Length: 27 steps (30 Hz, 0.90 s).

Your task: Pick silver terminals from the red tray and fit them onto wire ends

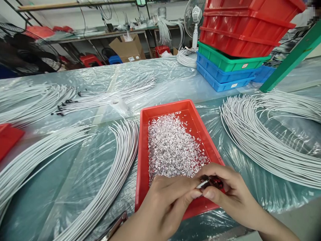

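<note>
My left hand [169, 197] and my right hand [232, 189] meet over the near edge of a red tray [142, 160]. Between their fingertips is a small shiny silver piece [203, 184], pinched by the left thumb and forefinger. The right fingers curl around its other side, where something dark with reddish glints shows; I cannot make out its kind. Below and beyond the hands, a heap of tiny silvery metal pieces [173, 147] covers much of the tray's floor.
Bundles of white cable lie left [120, 160] and right [250, 130] of the tray. Dark-ended cables [100, 98] lie farther back. A white roll [119, 105] sits behind the tray. Stacked red bins [240, 33], a green bin [233, 62] and blue bins [220, 78] stand by a green post [293, 57].
</note>
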Each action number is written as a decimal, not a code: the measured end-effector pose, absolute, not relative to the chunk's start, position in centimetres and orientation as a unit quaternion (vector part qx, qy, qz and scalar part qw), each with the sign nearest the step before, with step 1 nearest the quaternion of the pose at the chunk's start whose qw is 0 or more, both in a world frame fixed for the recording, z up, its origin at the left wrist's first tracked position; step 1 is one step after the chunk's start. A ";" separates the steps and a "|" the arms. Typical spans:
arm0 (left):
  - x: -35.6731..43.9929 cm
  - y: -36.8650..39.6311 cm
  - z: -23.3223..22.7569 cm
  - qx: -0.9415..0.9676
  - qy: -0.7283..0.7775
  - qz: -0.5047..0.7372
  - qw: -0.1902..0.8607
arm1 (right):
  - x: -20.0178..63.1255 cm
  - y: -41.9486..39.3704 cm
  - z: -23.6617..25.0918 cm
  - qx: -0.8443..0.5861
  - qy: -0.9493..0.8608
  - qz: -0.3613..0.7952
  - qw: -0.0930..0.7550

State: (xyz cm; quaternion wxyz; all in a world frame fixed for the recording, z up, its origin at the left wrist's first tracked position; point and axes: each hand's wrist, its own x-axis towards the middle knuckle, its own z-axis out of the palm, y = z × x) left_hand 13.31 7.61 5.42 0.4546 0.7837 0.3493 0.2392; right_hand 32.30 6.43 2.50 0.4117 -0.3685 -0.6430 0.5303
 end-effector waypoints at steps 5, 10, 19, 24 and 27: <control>13.4 7.7 5.5 0.783 0.355 0.259 0.441 | 32.3 6.4 2.7 -0.354 -0.643 0.540 0.411; 13.2 7.5 4.9 0.784 0.371 0.275 0.415 | 32.4 6.3 2.8 -0.360 -0.629 0.558 0.405; 13.4 7.0 5.8 0.801 0.328 0.322 0.384 | 31.9 7.0 2.6 -0.410 -0.602 0.545 0.415; 13.6 6.6 5.6 0.760 0.406 0.277 0.426 | 32.4 6.8 2.6 -0.366 -0.566 0.568 0.472; 13.8 6.6 5.3 0.745 0.417 0.254 0.455 | 32.7 6.5 2.8 -0.315 -0.552 0.604 0.481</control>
